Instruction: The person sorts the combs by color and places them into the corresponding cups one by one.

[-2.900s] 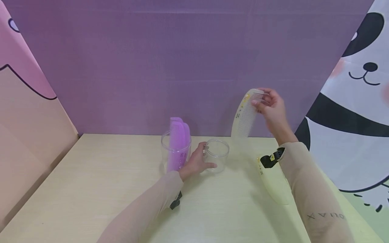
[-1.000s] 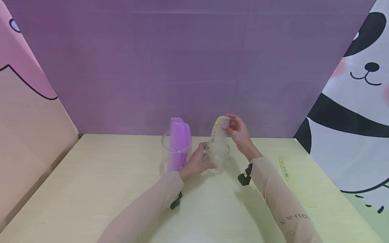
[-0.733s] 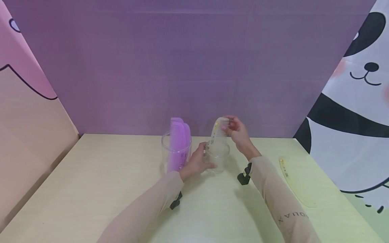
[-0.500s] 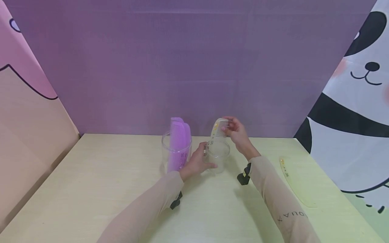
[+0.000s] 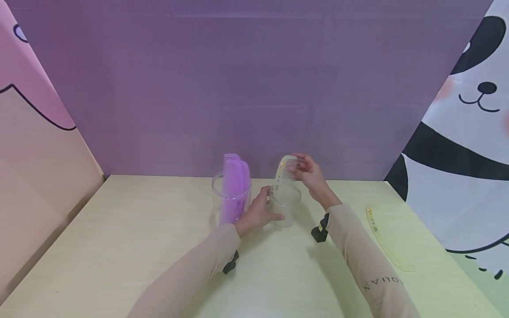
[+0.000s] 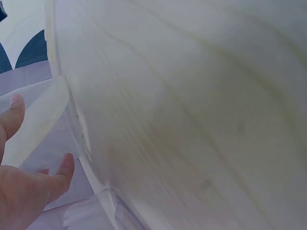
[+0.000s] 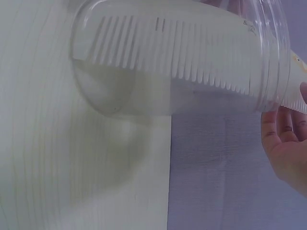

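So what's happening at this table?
A person is working with combs and clear jars. The right hand holds a pale comb by its upper end, with its lower part inside a clear jar. The left hand grips that jar at its side. Beside it, purple combs stand in another clear jar, and a second pale comb lies on the table to the right.

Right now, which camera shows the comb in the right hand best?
The right wrist view: the comb spans its upper part, teeth plain through the clear cup. The head view shows mainly its top end, in the right hand, above the cup's rim. The left wrist view has only a pale shape, possibly it.
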{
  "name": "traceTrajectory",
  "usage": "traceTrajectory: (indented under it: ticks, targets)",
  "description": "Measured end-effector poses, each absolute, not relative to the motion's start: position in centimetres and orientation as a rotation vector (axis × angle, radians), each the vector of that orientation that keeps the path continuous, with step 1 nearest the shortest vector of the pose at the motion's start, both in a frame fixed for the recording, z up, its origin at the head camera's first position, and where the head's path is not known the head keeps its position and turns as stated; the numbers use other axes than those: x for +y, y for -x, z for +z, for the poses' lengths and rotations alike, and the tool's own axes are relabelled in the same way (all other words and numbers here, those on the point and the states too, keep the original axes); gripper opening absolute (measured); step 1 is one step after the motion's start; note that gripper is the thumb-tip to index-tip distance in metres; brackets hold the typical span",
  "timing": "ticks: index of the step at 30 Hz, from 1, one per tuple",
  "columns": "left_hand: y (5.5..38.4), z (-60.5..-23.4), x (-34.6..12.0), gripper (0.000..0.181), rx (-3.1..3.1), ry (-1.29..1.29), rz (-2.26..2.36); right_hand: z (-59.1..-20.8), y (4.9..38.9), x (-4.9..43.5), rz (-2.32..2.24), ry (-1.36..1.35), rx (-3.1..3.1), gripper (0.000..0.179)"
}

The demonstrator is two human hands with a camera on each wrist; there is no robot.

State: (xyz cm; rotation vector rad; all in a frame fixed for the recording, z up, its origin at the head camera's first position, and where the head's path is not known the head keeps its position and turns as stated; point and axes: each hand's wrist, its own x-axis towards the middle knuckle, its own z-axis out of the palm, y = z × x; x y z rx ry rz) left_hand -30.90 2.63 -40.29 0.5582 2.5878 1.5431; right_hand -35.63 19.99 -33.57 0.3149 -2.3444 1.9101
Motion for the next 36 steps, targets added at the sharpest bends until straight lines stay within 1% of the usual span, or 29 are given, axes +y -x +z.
traceTrajectory:
  ticks: [12,18,23,30,36]
  targets:
    - [30.9,-40.3,2.7,0.089,2.596,-0.559,1.542,-33.4,35.3,20.9,1.959,-0.280,-2.329,0.045]
    - [31.0,-40.3,2.8,0.090,2.597,-0.551,1.535,-33.0,35.0,22.3,1.901,-0.306,-2.349,0.043]
    - [30.9,-40.3,2.8,0.090,2.605,-0.535,1.527,-32.7,34.5,24.0,1.851,-0.317,-2.375,0.046]
    - [30.7,-40.1,2.8,0.090,2.601,-0.516,1.528,-33.1,33.6,26.8,1.829,-0.320,-2.392,0.035]
    - [30.7,-40.1,2.8,0.091,2.600,-0.515,1.523,-34.1,33.0,29.3,1.786,-0.252,-2.442,0.032]
